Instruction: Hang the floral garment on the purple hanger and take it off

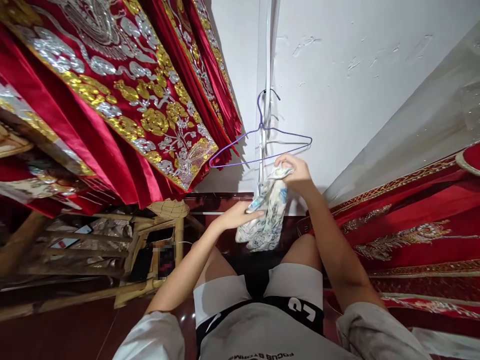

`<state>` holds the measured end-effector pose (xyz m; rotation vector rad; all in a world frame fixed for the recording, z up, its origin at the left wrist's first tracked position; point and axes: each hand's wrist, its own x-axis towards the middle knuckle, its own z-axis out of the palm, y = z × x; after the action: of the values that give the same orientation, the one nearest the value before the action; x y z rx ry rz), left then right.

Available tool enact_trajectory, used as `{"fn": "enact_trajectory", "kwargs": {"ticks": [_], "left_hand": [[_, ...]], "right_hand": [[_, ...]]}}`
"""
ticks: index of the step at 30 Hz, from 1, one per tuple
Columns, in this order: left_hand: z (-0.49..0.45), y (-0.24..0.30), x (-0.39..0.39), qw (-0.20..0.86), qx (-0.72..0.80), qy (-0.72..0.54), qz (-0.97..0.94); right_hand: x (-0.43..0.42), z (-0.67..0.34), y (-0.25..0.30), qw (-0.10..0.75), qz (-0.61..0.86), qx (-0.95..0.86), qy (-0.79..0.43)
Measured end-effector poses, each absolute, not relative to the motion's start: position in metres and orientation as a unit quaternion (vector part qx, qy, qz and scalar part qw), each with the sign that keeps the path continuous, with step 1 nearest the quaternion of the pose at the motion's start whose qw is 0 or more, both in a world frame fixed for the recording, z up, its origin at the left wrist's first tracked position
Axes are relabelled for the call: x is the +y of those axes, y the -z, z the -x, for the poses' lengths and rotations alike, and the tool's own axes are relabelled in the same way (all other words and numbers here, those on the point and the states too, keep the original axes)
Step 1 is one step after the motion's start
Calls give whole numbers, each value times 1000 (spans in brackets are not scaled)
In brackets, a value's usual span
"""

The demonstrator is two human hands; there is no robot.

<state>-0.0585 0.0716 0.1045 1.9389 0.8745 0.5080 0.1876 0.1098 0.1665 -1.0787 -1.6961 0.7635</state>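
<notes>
A white printed garment (268, 212) with blue and grey-green leafy marks hangs bunched in front of me; its exact kind does not show. My right hand (296, 172) is closed on its top edge, pinching the fabric between thumb and fingers. Lower down, my left hand (242, 216) grips the garment's left side, one digit lying across the front and the others partly hidden by cloth. Just above both hands, a purple wire hanger (260, 131) hangs bare by its hook from a white vertical pole (267, 55). The garment is below the hanger's bottom bar.
Red satin hangings (150, 110) with gold and silver sequins fill the upper left. More red embroidered cloth (412, 225) is at the right. A bamboo seat (142, 230) at the left bears a phone-like dark item (166, 260). Behind the pole is a white wall (330, 65).
</notes>
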Motion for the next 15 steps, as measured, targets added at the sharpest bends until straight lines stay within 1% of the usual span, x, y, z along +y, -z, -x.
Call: {"fn": "enact_trajectory", "kwargs": {"ticks": [2,3,6,8,10,12,15], "left_hand": [[82,-103,67,406,403,-158,-805],[94,-105,66,379,429,-140,-808],[126,-117,73,290,504,-69,-810],[138,-126,83,217,543,-48,-810],[142,-135,99,150,551,-89,-816],[140,-145,117,107,537,-182,-817],[136,-156,147,114,513,-317,-790]], "right_hand": [[136,-193,-161,501,462,-679,-272],[148,-195,-155,498,476,-674,-266],[169,-200,-134,454,512,-669,-290],[170,-207,-123,442,522,-668,-294],[166,-216,-118,455,539,-656,-269],[158,-226,-121,467,562,-641,-236],[146,-236,-133,466,568,-639,-230]]}}
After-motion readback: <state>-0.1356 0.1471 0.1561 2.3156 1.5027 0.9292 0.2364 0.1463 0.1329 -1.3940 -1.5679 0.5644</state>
